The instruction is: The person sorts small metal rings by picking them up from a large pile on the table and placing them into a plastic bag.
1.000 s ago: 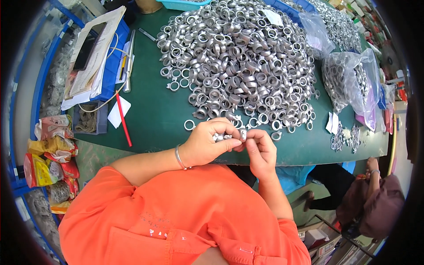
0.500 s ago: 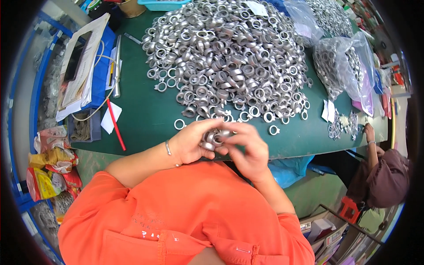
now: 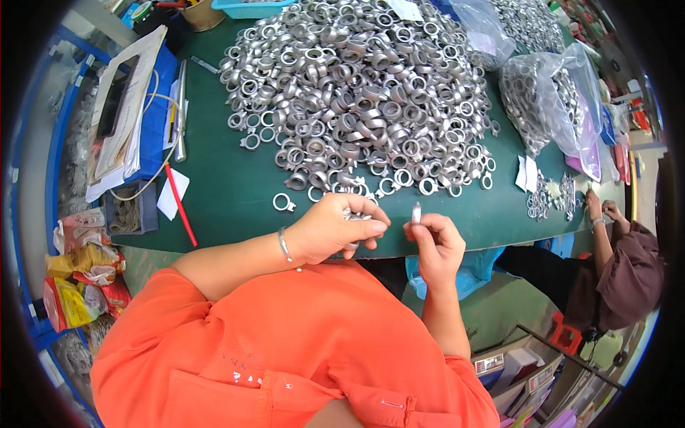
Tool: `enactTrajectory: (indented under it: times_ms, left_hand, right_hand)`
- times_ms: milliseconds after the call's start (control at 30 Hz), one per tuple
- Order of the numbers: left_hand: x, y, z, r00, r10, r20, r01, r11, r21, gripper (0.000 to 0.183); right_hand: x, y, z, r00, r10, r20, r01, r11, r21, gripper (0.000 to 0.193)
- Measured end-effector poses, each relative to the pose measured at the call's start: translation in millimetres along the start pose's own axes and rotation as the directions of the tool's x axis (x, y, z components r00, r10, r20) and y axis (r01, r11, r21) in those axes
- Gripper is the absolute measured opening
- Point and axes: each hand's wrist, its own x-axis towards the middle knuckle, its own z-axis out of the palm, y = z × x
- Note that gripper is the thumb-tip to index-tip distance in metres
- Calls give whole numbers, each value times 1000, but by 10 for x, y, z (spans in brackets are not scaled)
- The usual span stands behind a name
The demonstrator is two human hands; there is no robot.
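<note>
My left hand (image 3: pixel 334 225) is curled round several grey metal rings (image 3: pixel 352 214), mostly hidden by the fingers. Beside it, my right hand (image 3: pixel 439 248) pinches a single metal ring (image 3: pixel 417 213) upright between thumb and fingertips, seen nearly edge-on. Both hands are above the table's near edge, a small gap apart. Just beyond them spreads a large heap of similar metal rings (image 3: pixel 364 107), some showing a small tab. One loose ring (image 3: pixel 283 202) lies on the green table (image 3: pixel 221 207) at the heap's near left.
A red stick (image 3: pixel 181 205) and white paper lie at the left, by a blue holder with papers and a phone (image 3: pixel 116 100). Clear bags of rings (image 3: pixel 536 107) stand at the right. Farther right, a co-worker's hands (image 3: pixel 599 210) are near smaller ring groups. A blue bag (image 3: pixel 467 274) hangs below the edge.
My right hand has moved right, away from my left hand, with one ring in its fingertips. My left hand has closed further over its rings. The view has shifted slightly.
</note>
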Motion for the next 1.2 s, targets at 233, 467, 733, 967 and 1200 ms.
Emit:
enactTrajectory:
  times_ms: [233,467,733,967,1200]
  left_hand:
    - [-52,-23,1,991,136,-8,-131,968,216,16]
    - [-89,-58,-24,919,393,46,-376,830,411,11]
    - [-55,-98,-48,826,548,131,-521,656,546,12]
    - [-57,-168,-47,787,613,70,-534,621,573,17]
    - [-121,-229,-275,995,-58,84,92,854,-512,25]
  right_hand:
    - [66,-33,186,888,-389,245,421,902,-95,17]
    - [40,-26,265,991,-28,131,-7,966,258,15]
    - [41,-36,213,955,186,233,-268,876,400,27]
    - [59,-91,315,969,62,239,-162,891,423,16]
    - [194,-221,486,759,-543,360,605,792,-81,20]
